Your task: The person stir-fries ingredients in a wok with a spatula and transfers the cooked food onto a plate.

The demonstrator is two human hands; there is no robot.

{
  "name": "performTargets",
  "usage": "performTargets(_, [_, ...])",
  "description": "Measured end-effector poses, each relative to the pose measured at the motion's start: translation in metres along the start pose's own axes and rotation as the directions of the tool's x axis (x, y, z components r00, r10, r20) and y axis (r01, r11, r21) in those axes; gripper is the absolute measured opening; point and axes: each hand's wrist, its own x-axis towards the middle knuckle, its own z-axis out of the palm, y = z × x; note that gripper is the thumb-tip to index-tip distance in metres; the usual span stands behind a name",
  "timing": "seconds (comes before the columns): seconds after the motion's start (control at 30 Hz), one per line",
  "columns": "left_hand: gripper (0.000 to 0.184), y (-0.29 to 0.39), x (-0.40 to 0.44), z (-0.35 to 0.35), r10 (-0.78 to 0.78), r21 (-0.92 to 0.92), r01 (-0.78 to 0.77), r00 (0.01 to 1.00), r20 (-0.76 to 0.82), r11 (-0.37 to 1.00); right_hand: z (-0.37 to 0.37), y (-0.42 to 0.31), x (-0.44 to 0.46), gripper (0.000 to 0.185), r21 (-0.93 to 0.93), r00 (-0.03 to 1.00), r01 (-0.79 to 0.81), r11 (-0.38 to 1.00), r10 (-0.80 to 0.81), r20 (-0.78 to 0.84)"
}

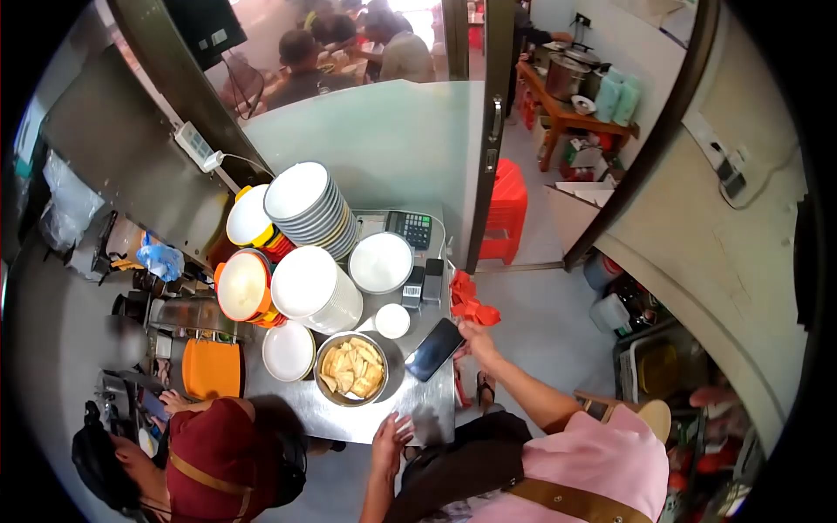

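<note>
My right hand grips the right end of a dark smartphone, which is tilted over the edge of the metal table. The phone's screen looks black. My left hand is by the table's front edge, its fingers loosely bent and apart, holding nothing. Left of the phone stands a metal bowl filled with fried golden pieces. A small white cup is just behind the phone. Two small black boxes lie further back.
Tall stacks of white bowls and grey-rimmed bowls crowd the table, with a calculator behind. A co-worker in a red shirt stands at the left. Red stools are by the doorway; shelves line the right.
</note>
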Motion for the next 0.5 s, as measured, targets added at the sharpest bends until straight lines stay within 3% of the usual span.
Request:
performTargets(0.27, [0.053, -0.035, -0.036, 0.076, 0.032, -0.035, -0.047, 0.939, -0.343, 0.998, -0.056, -0.058, 0.146, 0.031, -0.045, 0.999, 0.027, 0.999, -0.029, -0.042])
performTargets(0.37, [0.055, -0.056, -0.042, 0.087, 0.090, -0.038, -0.117, 0.898, -0.430, 0.992, -0.056, -0.057, 0.180, 0.031, -0.172, 0.993, -0.054, 0.984, 0.035, -0.112])
performTargets(0.5, [0.055, -0.050, -0.059, 0.124, 0.130, -0.022, -0.158, 0.877, -0.463, 0.987, -0.055, -0.045, 0.202, 0.032, 0.008, 0.993, -0.090, 0.996, 0.090, -0.076])
